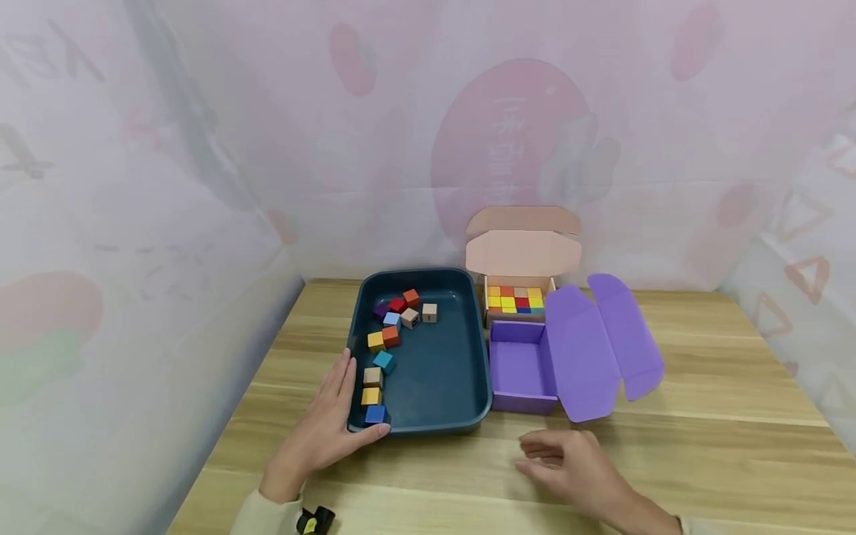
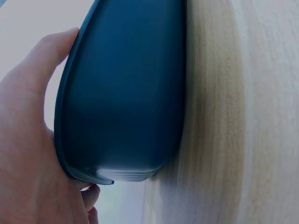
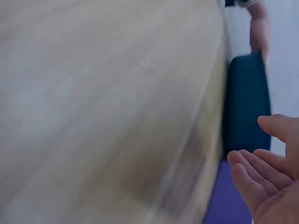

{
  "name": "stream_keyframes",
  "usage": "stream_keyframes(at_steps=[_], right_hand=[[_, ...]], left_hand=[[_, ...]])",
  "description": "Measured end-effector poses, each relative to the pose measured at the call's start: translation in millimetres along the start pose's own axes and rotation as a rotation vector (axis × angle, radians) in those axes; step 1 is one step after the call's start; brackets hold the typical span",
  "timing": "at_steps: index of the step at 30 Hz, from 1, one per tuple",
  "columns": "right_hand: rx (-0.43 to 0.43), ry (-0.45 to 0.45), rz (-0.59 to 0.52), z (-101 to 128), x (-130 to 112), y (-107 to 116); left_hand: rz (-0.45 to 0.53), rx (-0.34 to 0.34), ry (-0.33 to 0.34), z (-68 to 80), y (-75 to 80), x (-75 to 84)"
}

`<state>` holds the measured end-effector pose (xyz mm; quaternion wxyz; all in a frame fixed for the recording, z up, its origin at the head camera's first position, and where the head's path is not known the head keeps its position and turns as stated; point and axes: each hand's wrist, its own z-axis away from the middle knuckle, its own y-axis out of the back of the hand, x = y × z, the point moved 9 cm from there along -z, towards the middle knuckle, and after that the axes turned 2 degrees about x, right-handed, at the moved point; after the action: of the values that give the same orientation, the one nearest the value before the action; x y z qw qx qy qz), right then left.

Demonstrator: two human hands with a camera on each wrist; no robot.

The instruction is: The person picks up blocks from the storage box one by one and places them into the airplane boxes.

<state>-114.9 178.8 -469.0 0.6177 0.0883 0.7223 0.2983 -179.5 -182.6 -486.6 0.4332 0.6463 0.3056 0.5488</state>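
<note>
The light wooden table carries a dark teal plastic tray, the landmark here. Just right of the tray sits an open purple cardboard box, its lid flaps spread further right; behind that box, at the tray's far right corner, stands an open pink cardboard box filled with coloured cubes. Loose coloured wooden cubes lie scattered along the tray's left inner side.

The left hand rests against the tray's near left corner, fingers straight along the rim and thumb hooked along the front edge. The right hand hovers over the table in front of the purple box, right of the tray, fingers loosely extended and holding nothing.

A likely slip: if the left hand pushes or tips that corner, the loose cubes could slide or the tray could knock the purple box, since they touch.

The left wrist view shows the tray's smooth outer wall pressed against the palm, which the head view hides; only the head view shows the cubes.
</note>
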Motion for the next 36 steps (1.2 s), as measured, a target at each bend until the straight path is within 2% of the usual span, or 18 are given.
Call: stream_keyframes(at_steps=[7,11,15,18,22,30,36], right_hand=[[-0.109,0.133,0.04,-35.0,-61.9,-22.0],[-0.136,0.16,0.075,-62.4,-82.7,-32.4],[-0.187,0.21,0.103,-92.6,-96.2,-51.9],[-0.218,0.24,0.117,-112.3,-101.1,-69.8],[-0.262,0.231,0.149,-130.6,-101.3,-94.0],[-0.353,0.242,0.26,-156.8,-99.1,-140.3],[-0.385,0.228,0.386,-168.8,-95.6,-163.5]], left_hand=[[-0.009,-0.002,0.004,-1.4,-1.8,-1.0],[-0.012,0.0,-0.007,-1.3,-1.5,0.0],[-0.005,0.0,-0.004,0.3,-0.6,-0.5],[0.005,0.0,0.001,0.4,-0.1,-1.2],[0.011,-0.012,-0.001,-0.6,-1.8,-1.3],[-0.003,-0.003,-0.002,0.0,-2.9,-5.4],[-0.007,0.014,-0.03,-0.2,-1.9,-2.4]])
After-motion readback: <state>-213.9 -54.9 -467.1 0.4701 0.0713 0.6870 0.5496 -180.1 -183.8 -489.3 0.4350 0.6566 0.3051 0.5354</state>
